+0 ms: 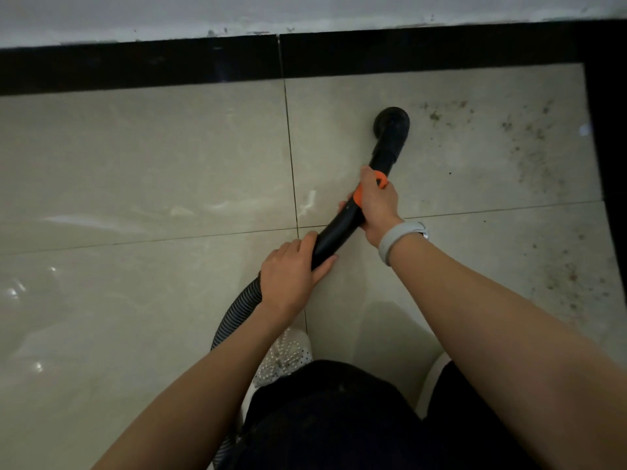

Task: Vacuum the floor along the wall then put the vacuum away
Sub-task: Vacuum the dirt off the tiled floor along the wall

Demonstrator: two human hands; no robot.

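Mid-vacuuming: left hand [291, 271] and right hand [376, 201], fingers curled around curved black plastic vacuum wand [339, 228]; round black nozzle [392, 122] near dark scattered dirt [529, 147]; putting away not begun.

Glossy glazed floor tiles [135, 171], pale and smooth, catching window glare; gritty dark dust [529, 144] dulling the right side. Shiny black border tiles [135, 66] under a matt, scuffed painted wall [237, 11]. Smooth matt black plastic wand [339, 232] with an orange plastic collar [358, 195], ribbed hose [237, 313], rubbery grey wristband [393, 239]
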